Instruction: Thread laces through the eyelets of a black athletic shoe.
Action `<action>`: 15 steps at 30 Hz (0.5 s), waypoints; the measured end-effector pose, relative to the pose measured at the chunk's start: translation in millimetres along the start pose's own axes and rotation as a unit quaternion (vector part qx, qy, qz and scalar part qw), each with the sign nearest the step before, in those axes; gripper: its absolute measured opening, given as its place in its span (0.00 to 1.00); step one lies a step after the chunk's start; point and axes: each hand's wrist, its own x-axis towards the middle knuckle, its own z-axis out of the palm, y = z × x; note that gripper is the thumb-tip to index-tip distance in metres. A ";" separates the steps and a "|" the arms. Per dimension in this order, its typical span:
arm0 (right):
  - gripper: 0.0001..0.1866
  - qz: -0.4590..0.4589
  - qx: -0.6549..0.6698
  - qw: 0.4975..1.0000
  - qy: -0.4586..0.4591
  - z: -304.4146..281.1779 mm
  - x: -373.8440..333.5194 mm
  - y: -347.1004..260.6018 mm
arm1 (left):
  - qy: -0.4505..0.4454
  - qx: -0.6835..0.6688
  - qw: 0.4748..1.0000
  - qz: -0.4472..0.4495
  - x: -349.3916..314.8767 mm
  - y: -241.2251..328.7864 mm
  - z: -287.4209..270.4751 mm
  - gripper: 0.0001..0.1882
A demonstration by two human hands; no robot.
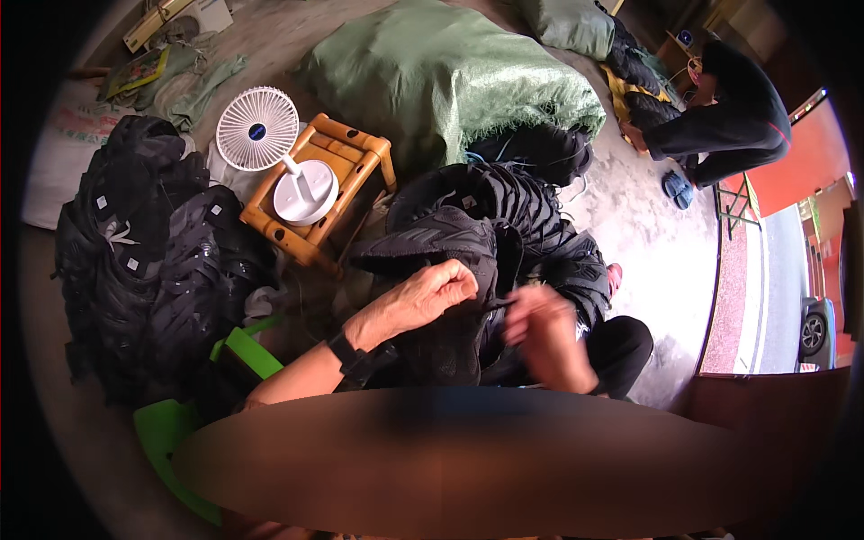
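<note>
Over my lap lies a black shoe upper [454,247] with ribbed, patterned panels. My left hand [430,292], with a dark band at its wrist, is above it, thumb and fingers closed in a pinch. What sits in that pinch is too small to make out. Just to the right, beside the upper's edge, my right hand [547,331] is smeared by motion, so its fingers cannot be read. Beyond both hands, a row of stacked black shoe uppers [531,211] leans toward a large pale green woven sack [432,72].
A white fan [306,193] stands on a bamboo stool [364,144]. Left of it rises a big heap of black uppers [153,243]. Green plastic [247,351] shows at lower left. Another person [733,112] bends over goods at far right, near blue slippers [677,190] and an open doorway.
</note>
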 end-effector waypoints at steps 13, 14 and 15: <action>0.18 -0.409 0.154 0.895 0.092 -367.1 -83.6 -310.9 | 0.126 0.381 0.889 0.221 -41.8 -11.8 23.9 0.10; 0.18 -0.405 0.136 0.885 0.184 -326.6 -72.7 -304.6 | 0.131 0.421 0.864 0.243 -43.7 -15.9 22.8 0.11; 0.19 -0.400 0.115 0.867 0.276 -292.9 -68.9 -303.5 | 0.130 0.425 0.863 0.239 -46.1 -18.7 22.9 0.11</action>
